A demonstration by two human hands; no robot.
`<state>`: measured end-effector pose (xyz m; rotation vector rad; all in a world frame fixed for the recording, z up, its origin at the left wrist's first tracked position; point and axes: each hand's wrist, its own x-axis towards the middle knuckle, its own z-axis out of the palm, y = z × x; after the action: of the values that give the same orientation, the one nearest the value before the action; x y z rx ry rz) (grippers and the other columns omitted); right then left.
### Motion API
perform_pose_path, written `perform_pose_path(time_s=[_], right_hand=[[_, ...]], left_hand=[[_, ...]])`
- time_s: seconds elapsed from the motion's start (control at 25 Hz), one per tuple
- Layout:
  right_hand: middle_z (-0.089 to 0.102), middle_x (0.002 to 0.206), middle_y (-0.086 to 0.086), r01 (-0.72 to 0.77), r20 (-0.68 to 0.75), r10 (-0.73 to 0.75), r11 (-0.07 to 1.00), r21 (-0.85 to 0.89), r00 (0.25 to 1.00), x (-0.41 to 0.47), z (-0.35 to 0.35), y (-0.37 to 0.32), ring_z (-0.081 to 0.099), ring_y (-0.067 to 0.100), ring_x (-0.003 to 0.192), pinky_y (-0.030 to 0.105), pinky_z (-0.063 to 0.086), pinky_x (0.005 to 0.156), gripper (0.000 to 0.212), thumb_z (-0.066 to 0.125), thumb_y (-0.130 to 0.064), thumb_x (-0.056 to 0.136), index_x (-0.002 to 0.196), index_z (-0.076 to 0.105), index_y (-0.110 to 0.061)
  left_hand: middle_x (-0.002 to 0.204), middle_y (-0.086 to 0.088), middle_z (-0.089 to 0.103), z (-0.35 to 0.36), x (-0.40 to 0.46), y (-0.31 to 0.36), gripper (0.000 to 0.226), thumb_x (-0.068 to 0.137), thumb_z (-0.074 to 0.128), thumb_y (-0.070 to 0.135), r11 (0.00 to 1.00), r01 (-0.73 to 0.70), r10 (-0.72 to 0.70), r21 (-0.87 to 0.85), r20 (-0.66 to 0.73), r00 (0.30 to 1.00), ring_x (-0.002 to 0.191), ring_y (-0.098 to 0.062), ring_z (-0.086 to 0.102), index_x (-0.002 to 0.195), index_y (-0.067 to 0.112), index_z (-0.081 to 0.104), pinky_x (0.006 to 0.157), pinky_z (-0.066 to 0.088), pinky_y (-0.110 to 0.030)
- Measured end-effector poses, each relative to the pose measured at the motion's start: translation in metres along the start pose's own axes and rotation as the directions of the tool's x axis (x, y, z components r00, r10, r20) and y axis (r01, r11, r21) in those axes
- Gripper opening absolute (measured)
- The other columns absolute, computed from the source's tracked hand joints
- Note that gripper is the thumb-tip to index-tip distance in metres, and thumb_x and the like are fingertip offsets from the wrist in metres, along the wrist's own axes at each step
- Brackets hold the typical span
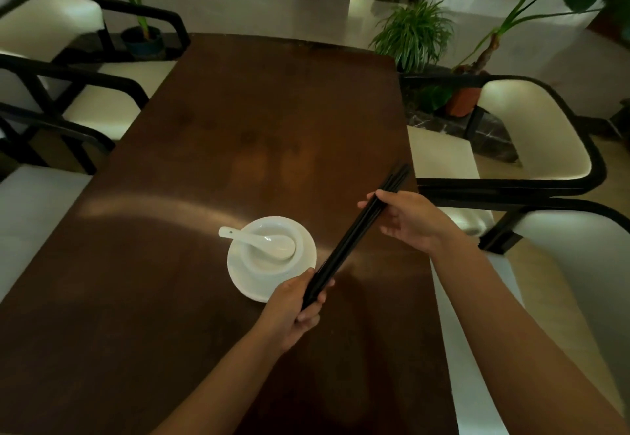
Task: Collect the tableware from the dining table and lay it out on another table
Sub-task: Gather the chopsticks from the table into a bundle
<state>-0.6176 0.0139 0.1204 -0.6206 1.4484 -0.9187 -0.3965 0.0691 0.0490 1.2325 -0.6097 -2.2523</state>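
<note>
A bundle of black chopsticks [354,230] slants above the dark wooden table [238,110], tips pointing up and to the right. My left hand [293,308] grips its lower end and my right hand [409,223] holds it near the upper end. Just left of the chopsticks a white bowl [262,260] stands on a white saucer [238,274]. A white ceramic spoon [262,240] lies in the bowl with its handle sticking out to the left.
White-cushioned chairs with black frames line both sides: two at left [102,107] and two at right [531,134]. Potted plants [414,35] stand on the floor beyond the table's far end.
</note>
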Motion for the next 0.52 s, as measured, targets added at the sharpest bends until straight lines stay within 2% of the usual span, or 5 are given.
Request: perform_pose_path(time_s=[0.12,0.24,0.32,0.4,0.52], right_hand=[[0.071,0.086,0.008,-0.005,-0.096,0.002,1.000,-0.025,0.995,0.013,0.014,0.015,0.050,0.008,0.055,0.020,0.038,0.050,0.012,0.059,-0.018,0.089,0.092,0.059,-0.007],[0.067,0.079,0.009,-0.028,-0.150,0.025,0.999,-0.017,0.988,0.027,0.032,0.036,0.043,0.010,0.051,0.018,0.038,0.045,0.008,0.052,-0.010,0.092,0.094,0.054,-0.002],[0.066,0.077,0.012,-0.061,-0.130,0.059,0.998,-0.013,0.990,0.035,0.041,0.055,0.043,0.011,0.050,0.017,0.037,0.042,0.008,0.048,-0.007,0.093,0.091,0.051,0.000],[0.065,0.076,0.015,-0.105,-0.118,0.103,0.994,-0.009,0.988,0.043,0.049,0.075,0.044,0.011,0.047,0.016,0.037,0.038,0.012,0.047,-0.005,0.093,0.083,0.051,0.000],[0.061,0.069,0.011,-0.185,-0.134,0.188,0.982,0.030,0.973,0.060,0.060,0.096,0.043,0.011,0.048,0.016,0.037,0.037,0.019,0.047,-0.004,0.092,0.074,0.053,-0.003]], left_hand=[[0.062,-0.002,0.059,-0.004,0.000,-0.008,0.033,0.097,0.040,0.026,1.000,0.024,-0.025,-0.012,-0.117,0.993,0.036,-0.005,0.036,0.090,0.004,0.063,0.036,0.028,-0.017],[0.067,-0.010,0.060,-0.010,0.000,-0.019,0.022,0.093,0.044,0.015,0.968,0.010,-0.094,-0.250,-0.327,0.940,0.050,-0.013,0.048,0.086,0.002,0.060,0.038,0.036,-0.019],[0.079,-0.013,0.056,-0.020,-0.002,-0.028,0.017,0.090,0.046,0.011,0.898,-0.058,-0.174,-0.435,-0.475,0.863,0.065,-0.019,0.053,0.082,0.003,0.058,0.053,0.046,-0.026],[0.086,-0.012,0.055,-0.032,-0.003,-0.039,0.020,0.091,0.045,0.014,0.853,-0.119,-0.234,-0.508,-0.577,0.782,0.075,-0.020,0.054,0.079,0.006,0.058,0.074,0.045,-0.034],[0.087,-0.011,0.054,-0.045,-0.001,-0.046,0.029,0.095,0.038,0.022,0.808,-0.204,-0.243,-0.553,-0.628,0.739,0.076,-0.020,0.053,0.082,0.006,0.058,0.079,0.040,-0.033]])
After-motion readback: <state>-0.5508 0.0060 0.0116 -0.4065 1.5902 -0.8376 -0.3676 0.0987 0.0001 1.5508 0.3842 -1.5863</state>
